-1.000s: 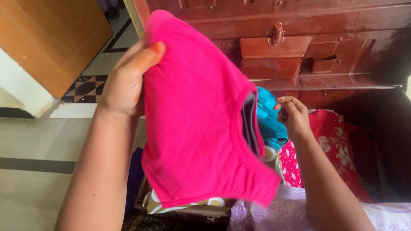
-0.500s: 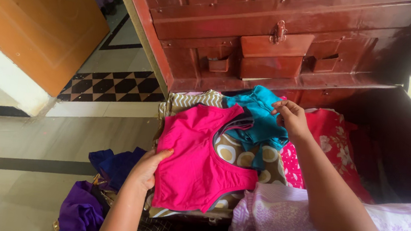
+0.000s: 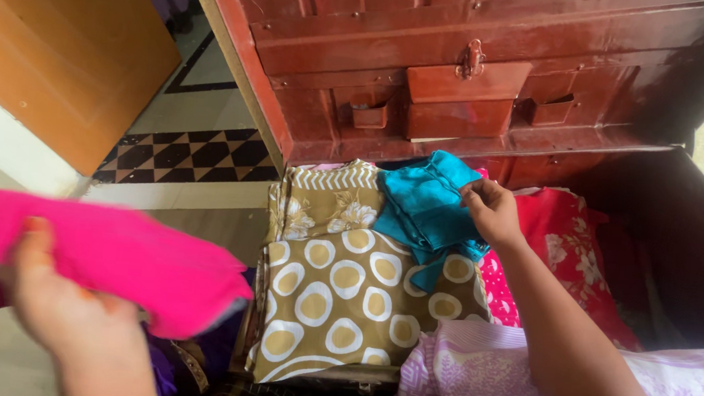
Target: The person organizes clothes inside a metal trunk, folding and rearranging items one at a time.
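Tiled floor (image 3: pixel 194 154) meets an open red-brown trunk (image 3: pixel 463 89). Left hand (image 3: pixel 62 308) grips a pink top (image 3: pixel 109 257) out over the floor, apart from the stack; right hand (image 3: pixel 491 210) pinches a teal garment (image 3: pixel 423 208) lying on brown circle-print cloth (image 3: pixel 343 303) inside the trunk.

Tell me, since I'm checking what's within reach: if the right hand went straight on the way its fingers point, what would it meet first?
The right hand already touches the teal garment, so that cloth comes first. Beyond it probably lies the folded floral fabric, though depth is unclear.
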